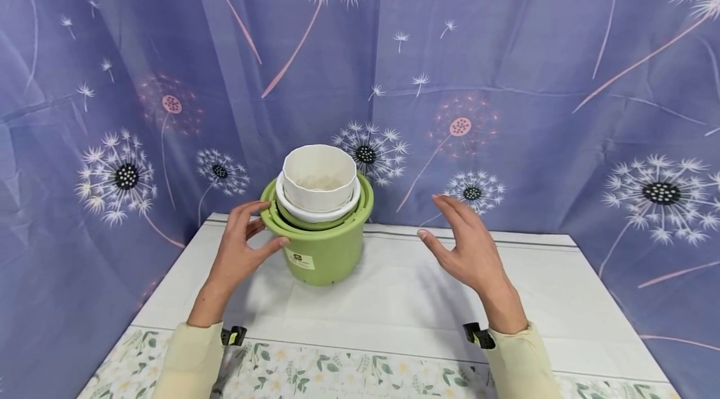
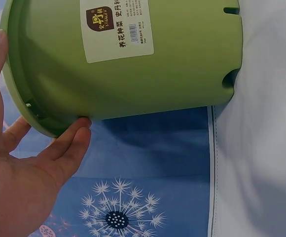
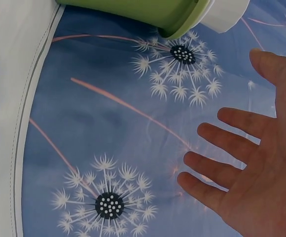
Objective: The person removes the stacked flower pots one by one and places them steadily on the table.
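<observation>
A large green flowerpot stands upright at the back left of the table, with a paper label on its side. Nested in its mouth are another green pot, a white round-rimmed pot and, on top, a cream faceted pot. My left hand holds the flowerpot's left side at the rim, thumb toward the front and fingers round beneath the lip. To the right of the pots, my right hand hangs apart from them above the table, fingers extended and thumb spread, holding nothing.
A white cloth with a floral front strip covers the table. Blue dandelion-print curtains enclose the back and both sides. Dark straps circle both wrists.
</observation>
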Action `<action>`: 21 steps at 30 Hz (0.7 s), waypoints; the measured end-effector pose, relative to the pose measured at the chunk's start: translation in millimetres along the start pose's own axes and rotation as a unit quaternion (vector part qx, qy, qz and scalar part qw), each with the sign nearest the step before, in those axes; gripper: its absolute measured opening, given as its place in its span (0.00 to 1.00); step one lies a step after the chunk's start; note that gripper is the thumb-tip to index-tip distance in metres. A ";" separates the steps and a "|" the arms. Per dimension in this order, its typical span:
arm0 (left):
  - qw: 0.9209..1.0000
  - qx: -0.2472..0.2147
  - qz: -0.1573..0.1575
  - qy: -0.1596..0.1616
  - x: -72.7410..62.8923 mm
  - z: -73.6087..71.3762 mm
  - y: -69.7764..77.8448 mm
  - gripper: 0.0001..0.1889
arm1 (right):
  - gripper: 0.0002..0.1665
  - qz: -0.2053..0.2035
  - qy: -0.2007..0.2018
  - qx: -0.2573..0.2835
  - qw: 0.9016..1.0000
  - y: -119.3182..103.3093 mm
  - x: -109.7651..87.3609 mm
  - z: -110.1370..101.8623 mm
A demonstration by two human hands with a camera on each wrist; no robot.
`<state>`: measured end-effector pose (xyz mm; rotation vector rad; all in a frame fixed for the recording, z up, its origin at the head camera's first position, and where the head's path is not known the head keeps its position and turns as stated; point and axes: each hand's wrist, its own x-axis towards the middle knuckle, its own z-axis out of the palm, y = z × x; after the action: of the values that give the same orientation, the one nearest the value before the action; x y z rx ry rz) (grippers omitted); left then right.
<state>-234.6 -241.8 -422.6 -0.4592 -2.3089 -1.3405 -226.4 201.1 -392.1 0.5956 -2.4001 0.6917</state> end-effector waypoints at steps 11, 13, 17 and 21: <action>1.000 0.000 -0.004 -0.002 -0.8 -1.1 -3.7 0.39 | 0.42 -0.003 -0.003 0.021 1.000 -16.0 7.1 8.1; 1.000 -0.001 -0.004 -0.002 -0.7 -1.0 -3.9 0.39 | 0.42 -0.004 -0.003 0.024 1.000 -18.7 8.8 9.2; 1.000 0.000 -0.005 -0.005 -0.2 -0.3 -3.5 0.39 | 0.42 -0.005 -0.002 0.028 1.000 -23.2 11.8 10.9; 1.000 0.001 -0.003 -0.004 0.3 0.1 -3.0 0.39 | 0.42 -0.013 0.001 0.035 0.999 -26.3 15.4 13.1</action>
<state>-236.4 -243.1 -424.6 -0.4578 -2.3204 -1.3418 -228.5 169.4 -382.9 0.6537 -2.3706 0.7663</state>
